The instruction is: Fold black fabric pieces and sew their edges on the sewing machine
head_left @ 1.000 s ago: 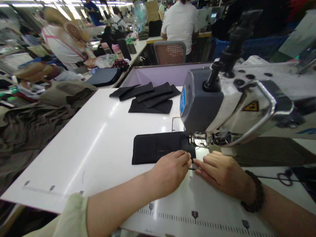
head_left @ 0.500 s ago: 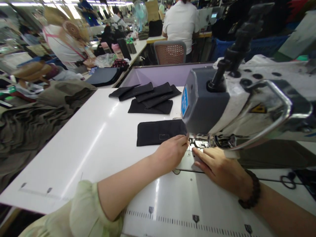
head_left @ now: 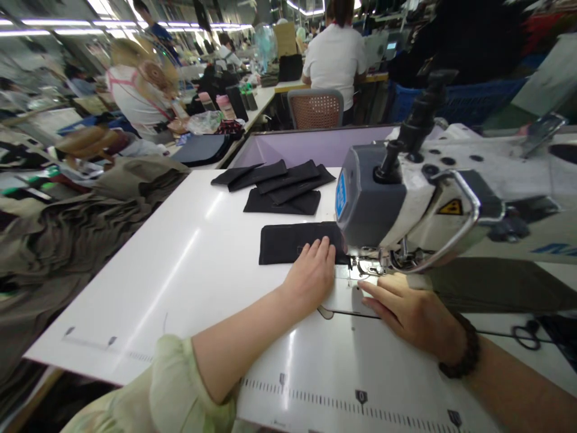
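Note:
A black rectangular fabric piece lies flat on the white table, its right end at the presser foot of the sewing machine. My left hand rests on that piece, fingers stretched out over its lower right part. On the machine bed, just right of the foot, my right hand lies with fingers extended and nothing gripped; a dark beaded bracelet is on its wrist. Behind the piece, several similar black fabric pieces lie overlapping.
Olive-brown fabric is heaped along the table's left side. More dark olive cloth lies under the machine arm. Scissors are at the right. A ruler scale marks the front. Ahead are a chair and a seated person in white.
My left hand has gone from pinching the fabric's right end beside the foot to lying flat on the piece. My right hand stays by the foot. The camera view has shifted slightly.

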